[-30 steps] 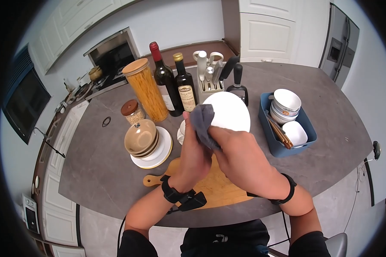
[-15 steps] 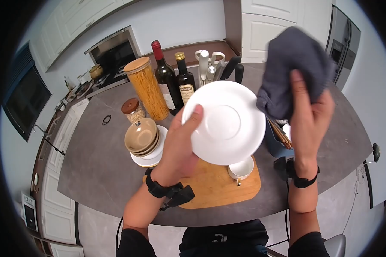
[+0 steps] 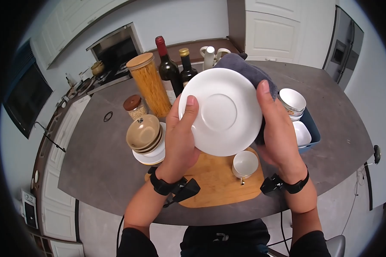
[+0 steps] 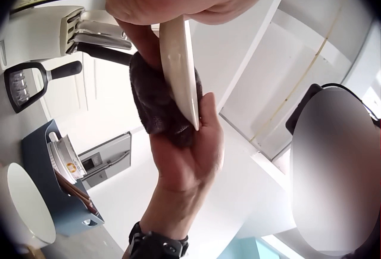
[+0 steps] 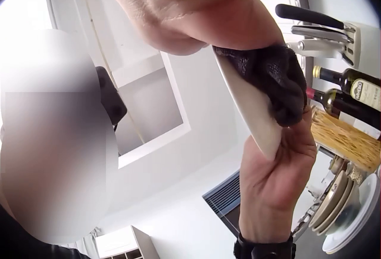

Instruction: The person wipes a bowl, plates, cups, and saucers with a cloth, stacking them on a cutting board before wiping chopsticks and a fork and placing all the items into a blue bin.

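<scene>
A white saucer (image 3: 221, 113) is held up over the board, its face with the round well toward the head camera. My left hand (image 3: 179, 141) grips its left side, thumb on the face and fingers behind. At the right rim, my right hand (image 3: 281, 132) holds a dark grey cloth (image 3: 240, 65) against the back of the saucer, thumb at the edge. In the left wrist view the cloth (image 4: 156, 101) lies bunched between the right palm and the saucer (image 4: 178, 71). Below, a white cup (image 3: 245, 164) stands on the wooden cutting board (image 3: 210, 188).
Stacked beige bowls (image 3: 143, 132) on white plates stand at left, near a lidded jar (image 3: 135, 107). Behind are a pasta canister (image 3: 150, 85), a wine bottle (image 3: 169, 70) and a smaller bottle (image 3: 187, 68). A blue bin (image 3: 311, 130) with white bowls is at right.
The hands were together around the cloth, then the right hand swung it out to the right. Now it has come back in, bringing the cloth behind the saucer. The left hand keeps hold of the saucer.
</scene>
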